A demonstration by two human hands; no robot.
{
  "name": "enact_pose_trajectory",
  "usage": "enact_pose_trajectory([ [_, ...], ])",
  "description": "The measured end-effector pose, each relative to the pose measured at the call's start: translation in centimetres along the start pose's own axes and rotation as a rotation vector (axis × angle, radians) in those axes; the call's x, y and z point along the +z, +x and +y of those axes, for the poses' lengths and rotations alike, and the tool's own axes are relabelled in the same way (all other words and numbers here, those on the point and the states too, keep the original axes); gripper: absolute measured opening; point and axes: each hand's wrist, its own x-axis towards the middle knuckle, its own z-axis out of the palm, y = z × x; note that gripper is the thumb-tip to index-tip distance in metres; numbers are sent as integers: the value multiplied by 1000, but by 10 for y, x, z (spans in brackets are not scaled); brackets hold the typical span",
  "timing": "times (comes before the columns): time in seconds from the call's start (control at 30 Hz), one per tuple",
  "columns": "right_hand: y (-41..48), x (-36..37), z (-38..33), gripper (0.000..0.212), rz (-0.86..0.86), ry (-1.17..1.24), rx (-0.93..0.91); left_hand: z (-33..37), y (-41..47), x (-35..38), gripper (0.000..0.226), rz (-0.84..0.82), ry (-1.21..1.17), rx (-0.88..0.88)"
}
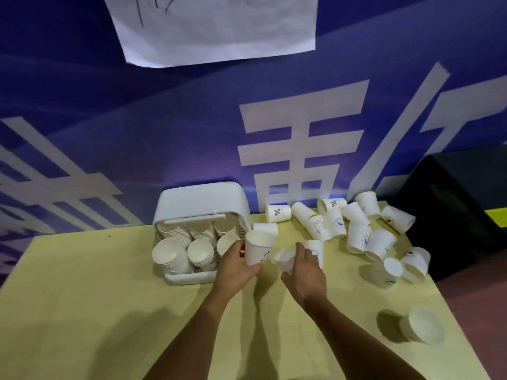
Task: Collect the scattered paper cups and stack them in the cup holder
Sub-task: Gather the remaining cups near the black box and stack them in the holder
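Observation:
My left hand (236, 266) grips a white paper cup (257, 249), upright, just right of the white cup holder (203, 200). The holder lies open toward me with three stacks of cups (175, 255) inside. My right hand (304, 271) holds a second white cup (286, 259), tilted, close beside the first. Several more white cups (356, 229) lie scattered and tipped on the yellow table (96, 297) to the right. One cup (421, 326) lies alone near the table's right front edge.
A blue wall with large white characters stands right behind the table. A white paper sheet (214, 26) hangs on it above. A black box (461, 209) sits off the table's right end, beside the scattered cups.

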Motion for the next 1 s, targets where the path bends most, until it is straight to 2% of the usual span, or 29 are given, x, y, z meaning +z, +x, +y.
enact_pose_trajectory([
  [0.13, 4, 7, -24, 79, 16, 18, -72, -14, 5, -27, 68, 174, 19, -38],
  [0.37, 7, 10, -32, 79, -6, 1, -107, -26, 21, -38, 71, 312, 36, -46],
  [0.57, 12, 7, -22, 77, 5, 12, -101, -30, 31, -30, 72, 334, 39, -58],
  [0.8, 15, 4, -24, 77, 14, 1, -113, -34, 38, -30, 71, 263, 41, -119],
  [1.0, 16, 4, -32, 74, 29, 59, -159, -40, 40, -36, 67, 249, 55, -60],
])
